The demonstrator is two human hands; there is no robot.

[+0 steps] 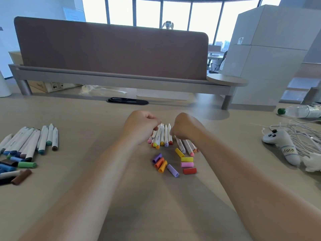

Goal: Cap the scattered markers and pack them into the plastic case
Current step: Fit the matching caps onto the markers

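Fingers (155,125) of left hand (140,126) and right hand (185,127) curled onto white markers (162,134), coloured tips bare, loose caps (187,159) just beside

Eight loose caps (186,159) are counted at centre: two yellow, two orange, two purple, one pink, one red. Centre markers (162,134) and left markers (43,138) are overlapped, so not countable. One bottle (302,111) is noted.
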